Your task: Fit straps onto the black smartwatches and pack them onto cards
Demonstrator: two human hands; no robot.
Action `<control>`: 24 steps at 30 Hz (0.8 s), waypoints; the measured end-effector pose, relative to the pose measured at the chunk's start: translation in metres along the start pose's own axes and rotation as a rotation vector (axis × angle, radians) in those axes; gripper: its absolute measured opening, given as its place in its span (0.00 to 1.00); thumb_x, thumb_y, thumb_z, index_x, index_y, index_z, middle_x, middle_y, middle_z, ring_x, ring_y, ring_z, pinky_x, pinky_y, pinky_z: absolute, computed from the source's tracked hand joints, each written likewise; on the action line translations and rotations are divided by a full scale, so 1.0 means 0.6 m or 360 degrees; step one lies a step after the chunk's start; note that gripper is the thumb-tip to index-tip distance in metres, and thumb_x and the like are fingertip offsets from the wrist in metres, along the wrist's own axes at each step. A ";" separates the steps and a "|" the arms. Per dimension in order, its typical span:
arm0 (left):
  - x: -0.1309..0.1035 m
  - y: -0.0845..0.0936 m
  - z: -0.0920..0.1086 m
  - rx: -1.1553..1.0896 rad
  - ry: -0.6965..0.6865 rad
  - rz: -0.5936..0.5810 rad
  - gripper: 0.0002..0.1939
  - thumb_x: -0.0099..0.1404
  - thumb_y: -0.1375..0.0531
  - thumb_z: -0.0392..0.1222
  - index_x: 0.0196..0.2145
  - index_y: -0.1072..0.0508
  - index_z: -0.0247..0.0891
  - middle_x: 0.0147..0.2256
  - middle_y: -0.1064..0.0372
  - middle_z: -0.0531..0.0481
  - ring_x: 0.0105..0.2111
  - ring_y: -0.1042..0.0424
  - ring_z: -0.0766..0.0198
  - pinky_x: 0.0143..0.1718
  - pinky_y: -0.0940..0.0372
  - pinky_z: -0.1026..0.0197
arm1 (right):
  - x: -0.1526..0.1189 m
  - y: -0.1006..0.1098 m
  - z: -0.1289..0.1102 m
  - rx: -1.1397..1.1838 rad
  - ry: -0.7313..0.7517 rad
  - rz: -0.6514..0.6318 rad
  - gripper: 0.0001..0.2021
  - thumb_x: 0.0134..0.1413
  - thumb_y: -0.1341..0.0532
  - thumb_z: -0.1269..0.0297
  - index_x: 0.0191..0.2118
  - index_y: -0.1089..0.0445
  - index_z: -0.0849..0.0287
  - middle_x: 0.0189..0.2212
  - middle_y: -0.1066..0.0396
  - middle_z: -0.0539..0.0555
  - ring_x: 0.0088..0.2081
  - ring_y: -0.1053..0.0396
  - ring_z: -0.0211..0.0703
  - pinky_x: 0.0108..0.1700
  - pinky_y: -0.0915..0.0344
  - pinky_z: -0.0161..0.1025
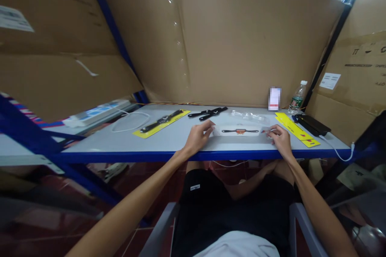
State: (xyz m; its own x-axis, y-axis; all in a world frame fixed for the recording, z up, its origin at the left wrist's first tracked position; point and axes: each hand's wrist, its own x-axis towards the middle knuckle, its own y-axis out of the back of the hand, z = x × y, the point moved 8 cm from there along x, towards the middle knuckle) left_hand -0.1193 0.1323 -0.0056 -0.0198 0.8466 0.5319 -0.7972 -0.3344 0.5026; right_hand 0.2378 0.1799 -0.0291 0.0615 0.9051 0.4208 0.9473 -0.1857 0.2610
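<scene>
Stretched between both hands is a long whitish packaging card [240,131] printed with a picture of a spokeshave with dark handles. My left hand [199,138] pinches its left end, and my right hand [280,139] pinches the right end. The card is held just over the table's front edge. Behind it lie black spokeshaves [208,113], loose and partly crossing each other, and clear plastic blister shells [247,116]. To the left, another black spokeshave [163,121] rests on a yellow card [144,133]. On the right are several yellow cards [294,127], overlapping one another.
A cardboard wall [241,48] closes off the back of the grey table [169,143]. At right stand a water bottle [298,98] and a phone [274,99], beside a black pouch [313,125] with a white cable. A power strip [96,113] and a cable loop [132,122] lie left.
</scene>
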 end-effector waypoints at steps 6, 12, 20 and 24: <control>-0.059 0.009 -0.005 0.0277 -0.0140 -0.0185 0.11 0.69 0.43 0.44 0.41 0.20 0.46 0.49 0.21 0.46 0.50 0.24 0.52 0.58 0.35 0.52 | -0.006 -0.017 -0.026 -0.0551 0.0330 -0.0140 0.06 0.49 0.42 0.64 0.32 0.27 0.56 0.31 0.22 0.54 0.36 0.26 0.49 0.42 0.34 0.42; -0.083 0.022 -0.017 0.0349 -0.0211 -0.0126 0.11 0.67 0.41 0.40 0.42 0.19 0.46 0.49 0.21 0.47 0.50 0.23 0.53 0.56 0.32 0.52 | -0.028 -0.048 -0.042 -0.1136 0.0701 -0.0181 0.14 0.49 0.44 0.73 0.39 0.25 0.55 0.38 0.23 0.56 0.45 0.30 0.52 0.46 0.36 0.43; -0.110 0.028 -0.006 0.0499 -0.0360 0.0105 0.07 0.68 0.41 0.37 0.41 0.23 0.44 0.47 0.20 0.49 0.46 0.21 0.57 0.48 0.27 0.55 | -0.041 -0.048 -0.045 -0.1214 0.0792 -0.0091 0.13 0.51 0.44 0.74 0.39 0.27 0.54 0.38 0.23 0.53 0.43 0.29 0.51 0.43 0.37 0.43; -0.140 0.030 0.010 0.0502 -0.0495 0.0179 0.08 0.72 0.42 0.40 0.41 0.22 0.43 0.48 0.20 0.48 0.49 0.21 0.57 0.50 0.28 0.53 | -0.047 -0.048 -0.048 -0.1247 0.0833 -0.0078 0.14 0.50 0.45 0.75 0.40 0.28 0.55 0.38 0.23 0.54 0.43 0.29 0.51 0.43 0.37 0.44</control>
State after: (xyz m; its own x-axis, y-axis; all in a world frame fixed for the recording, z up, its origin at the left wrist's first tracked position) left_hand -0.1284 0.0524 -0.0371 0.1248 0.6492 0.7503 -0.5769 -0.5678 0.5872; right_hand 0.1996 0.1487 -0.0235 -0.3022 0.6672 0.6808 0.4520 -0.5285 0.7186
